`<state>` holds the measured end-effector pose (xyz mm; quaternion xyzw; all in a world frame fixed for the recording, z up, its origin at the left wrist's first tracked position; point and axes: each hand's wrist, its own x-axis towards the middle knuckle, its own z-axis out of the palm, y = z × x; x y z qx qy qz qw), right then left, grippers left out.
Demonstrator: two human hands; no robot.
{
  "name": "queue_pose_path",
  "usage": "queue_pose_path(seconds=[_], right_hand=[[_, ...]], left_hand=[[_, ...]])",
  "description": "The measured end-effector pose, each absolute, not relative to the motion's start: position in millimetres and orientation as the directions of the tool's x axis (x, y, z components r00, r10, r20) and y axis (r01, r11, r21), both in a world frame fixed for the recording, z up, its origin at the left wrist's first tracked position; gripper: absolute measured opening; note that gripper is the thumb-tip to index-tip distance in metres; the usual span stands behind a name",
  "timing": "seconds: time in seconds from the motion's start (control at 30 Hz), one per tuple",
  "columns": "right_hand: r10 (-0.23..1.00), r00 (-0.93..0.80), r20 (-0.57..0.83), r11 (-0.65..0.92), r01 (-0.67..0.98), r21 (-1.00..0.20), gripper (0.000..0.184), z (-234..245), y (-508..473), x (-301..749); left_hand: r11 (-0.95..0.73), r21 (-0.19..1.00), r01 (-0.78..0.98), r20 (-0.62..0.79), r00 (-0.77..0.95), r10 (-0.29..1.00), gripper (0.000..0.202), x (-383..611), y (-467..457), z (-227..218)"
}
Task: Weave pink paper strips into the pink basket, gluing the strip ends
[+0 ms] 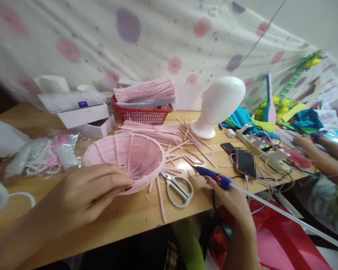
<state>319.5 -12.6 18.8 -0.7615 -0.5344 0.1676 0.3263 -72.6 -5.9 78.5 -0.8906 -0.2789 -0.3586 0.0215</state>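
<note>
My left hand (98, 189) pinches the near rim of a pink bowl-shaped piece (101, 150) built from fuzzy pipe cleaners, its hollow facing up. In my right hand (228, 197) is a blue glue gun (214, 176), with a long white glue stick (287, 215) running out of its back. The gun's nozzle points left, over the table, apart from the pink bowl. Between the two hands lie scissors (180, 191) with pale handles. Loose pink pipe cleaners (162, 202) are scattered beside the bowl, and a bundle (152, 131) of them lies behind it.
A red basket (142, 114) of pipe cleaners and a white foam head (221, 101) stand at the back. Phones (245, 163) and a cabled power strip (259, 148) are on the right, near another person's hands (304, 142). Bagged beads (50, 153) lie left.
</note>
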Motion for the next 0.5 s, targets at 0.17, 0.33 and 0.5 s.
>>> queue_pose_path(seconds=[0.17,0.33,0.5], right_hand=[[0.943,0.319,0.097,-0.172,0.715,-0.678,0.046,16,-4,306],[0.920,0.370,0.132,-0.205,0.738,-0.642,0.054,12,-5,305],[0.812,0.551,0.192,-0.405,0.769,-0.494,0.059,12,-55,323]], left_hand=[[-0.845,0.136,0.517,0.662,0.587,0.465,0.019,-71,-8,79],[-0.822,0.212,0.528,0.671,0.533,0.515,0.021,-67,-10,83],[-0.841,0.187,0.508,0.679,0.551,0.484,0.020,-64,-8,89]])
